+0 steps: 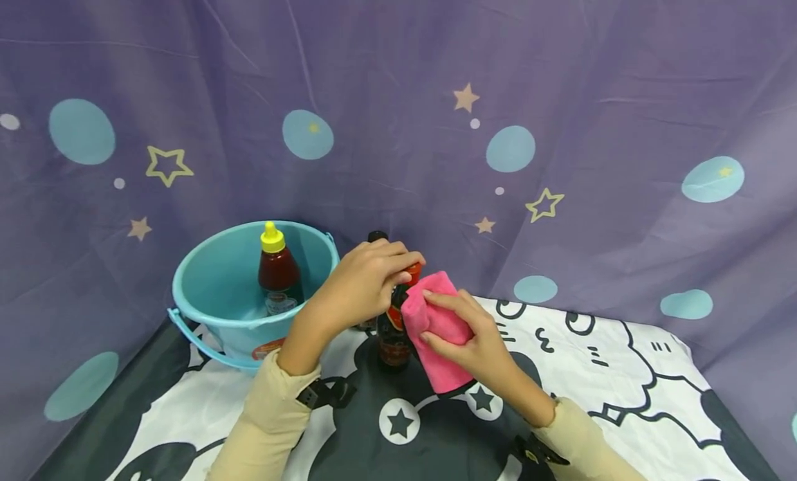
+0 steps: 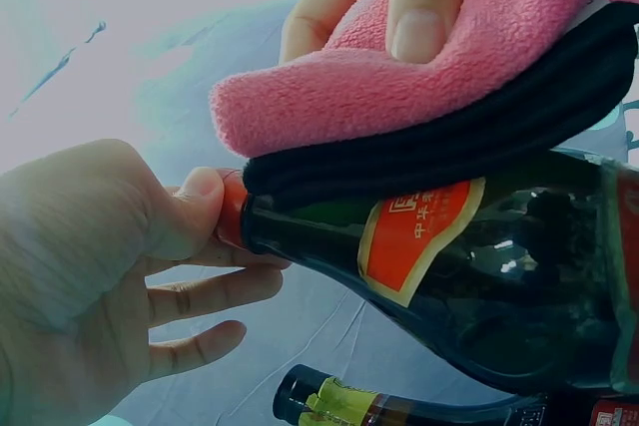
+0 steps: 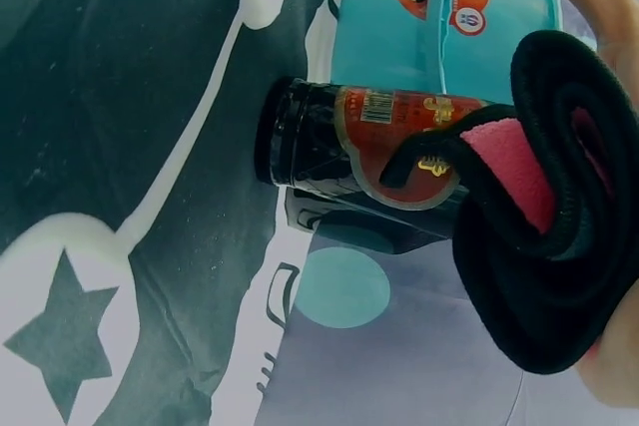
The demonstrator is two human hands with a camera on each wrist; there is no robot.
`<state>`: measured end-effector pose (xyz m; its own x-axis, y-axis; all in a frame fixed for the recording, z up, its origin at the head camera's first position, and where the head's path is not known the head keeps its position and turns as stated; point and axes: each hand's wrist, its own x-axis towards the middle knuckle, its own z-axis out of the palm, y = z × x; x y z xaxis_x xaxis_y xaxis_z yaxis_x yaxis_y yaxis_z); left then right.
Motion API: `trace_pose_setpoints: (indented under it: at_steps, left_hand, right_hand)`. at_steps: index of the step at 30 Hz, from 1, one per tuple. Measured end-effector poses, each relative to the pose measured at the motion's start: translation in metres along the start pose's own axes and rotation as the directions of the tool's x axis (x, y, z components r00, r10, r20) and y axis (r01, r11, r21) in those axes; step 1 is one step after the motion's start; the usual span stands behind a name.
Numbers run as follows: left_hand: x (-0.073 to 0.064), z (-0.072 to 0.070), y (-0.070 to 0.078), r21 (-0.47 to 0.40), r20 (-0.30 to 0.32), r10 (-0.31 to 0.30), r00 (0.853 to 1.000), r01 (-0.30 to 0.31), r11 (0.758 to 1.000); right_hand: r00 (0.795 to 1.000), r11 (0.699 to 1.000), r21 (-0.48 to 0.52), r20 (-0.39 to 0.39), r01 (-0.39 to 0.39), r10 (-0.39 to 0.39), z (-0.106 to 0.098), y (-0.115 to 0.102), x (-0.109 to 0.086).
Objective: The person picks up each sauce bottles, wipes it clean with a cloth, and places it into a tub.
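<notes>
Pinches the red cap (image 1: pixel 414 270) with the left grip (image 1: pixel 361 282) and the pink cloth (image 1: pixel 439 323) with the right grip (image 1: pixel 471 337) against the dark bottle (image 1: pixel 394 344) at frame centre, seemingly mid-wipe, with a yellow-capped bottle (image 1: pixel 278 272) already inside the blue bucket (image 1: pixel 214 287) at left and a black-capped bottle (image 1: pixel 377 237) behind perhaps remaining.

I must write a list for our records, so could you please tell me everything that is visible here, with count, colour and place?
Red-capped bottle: 1, dark, centre
Cloth: 1, pink and black, at the red-capped bottle
Black-capped bottle: 1, dark, behind the red-capped one
Bucket: 1, light blue, left
Yellow-capped bottle: 1, dark red-brown, inside the bucket
Patterned sheet: 1, dark grey and white, underneath
Curtain: 1, purple, background
Sleeves: 2, cream, forearms
Wrist straps: 2, black, wrists
Left hand: 1, bare, gripping the red-capped bottle's top
Right hand: 1, bare, holding the cloth
</notes>
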<state>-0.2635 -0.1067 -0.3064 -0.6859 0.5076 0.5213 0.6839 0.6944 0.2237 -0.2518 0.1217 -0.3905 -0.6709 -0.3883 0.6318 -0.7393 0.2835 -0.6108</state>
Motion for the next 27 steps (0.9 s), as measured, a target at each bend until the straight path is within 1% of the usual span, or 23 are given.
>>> trace_pose_setpoints:
  at_steps: [4, 10, 13, 19, 23, 27]
  left_hand:
    - [0.000, 0.001, 0.000, 0.002, 0.018, -0.009, 1.000, 0.009, 1.000]
    - [0.001, 0.000, 0.000, 0.020, 0.006, 0.009, 1.000, -0.009, 1.000]
    - [0.001, -0.001, 0.000, 0.022, 0.009, 0.008, 1.000, -0.009, 1.000]
    - [0.003, 0.000, 0.000, 0.021, 0.002, 0.007, 1.000, -0.007, 1.000]
    - [0.004, 0.001, 0.001, 0.016, 0.009, 0.002, 1.000, -0.002, 1.000]
    - [0.004, 0.000, 0.002, 0.033, 0.005, -0.002, 1.000, 0.001, 0.999]
  right_hand:
    - [0.999, 1.000, 0.003, 0.036, -0.018, 0.018, -0.001, -0.001, -0.004]
    - [0.997, 0.999, -0.012, 0.068, -0.044, 0.045, -0.001, 0.000, -0.008]
    - [0.995, 0.999, -0.020, 0.086, -0.048, 0.049, 0.000, 0.002, -0.011]
    - [0.995, 0.999, -0.024, 0.098, -0.027, 0.029, 0.000, 0.004, -0.013]
    - [0.994, 0.999, -0.031, 0.107, -0.021, 0.024, -0.002, 0.006, -0.013]
    - [0.993, 0.999, -0.046, 0.120, -0.016, 0.021, -0.003, 0.007, -0.011]
